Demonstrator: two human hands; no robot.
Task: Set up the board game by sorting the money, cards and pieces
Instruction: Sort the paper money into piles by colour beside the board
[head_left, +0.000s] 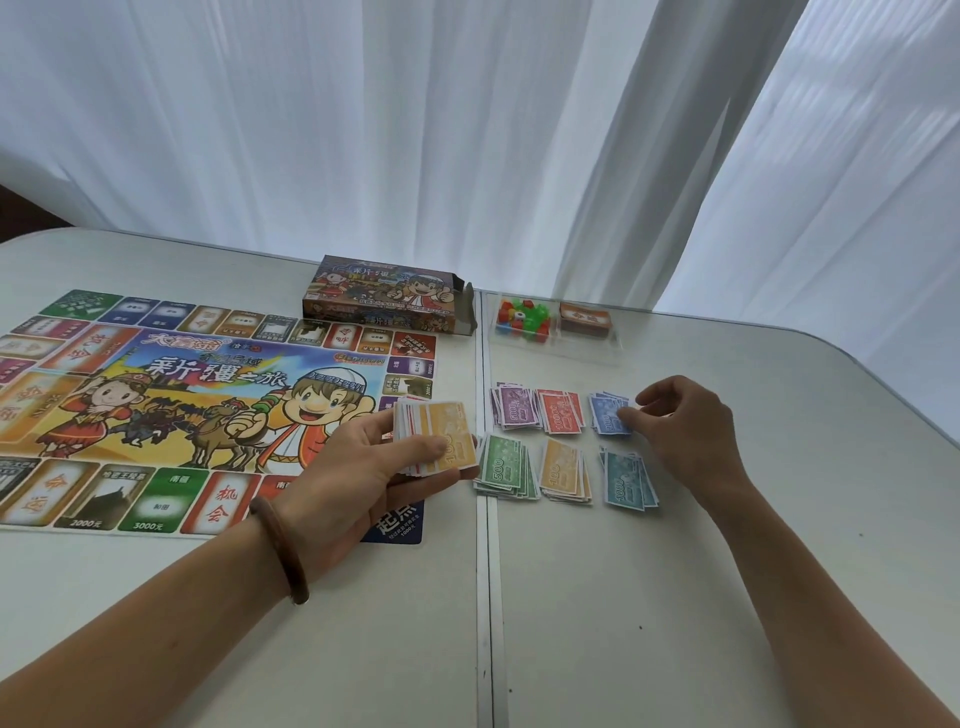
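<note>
The left hand (363, 462) sits palm up over the lower right corner of the board (208, 410), its fingers (441, 446) grasping a stack of unsorted notes (434, 436) with an orange one on top, held fanned and face up, likely so each value can be read before dealing it out. At three o'clock from that stack, six money piles lie on the desk (727, 597) in two rows of three, spaced apart so the colours stay separate: purple (514, 408), red (560, 411) and blue (608, 413) in the far row; green (504, 467), orange (565, 470) and teal (628, 478) in the near row. The right hand (685, 426) rests at the blue pile, fingertips pinched on a blue note, apparently laying it down. At twelve o'clock from the piles, one clear tray (613, 343) holds the small coloured pieces (524, 317) and one deck of cards (584, 317). The open box (384, 293) lies at eleven o'clock, behind the board.
</note>
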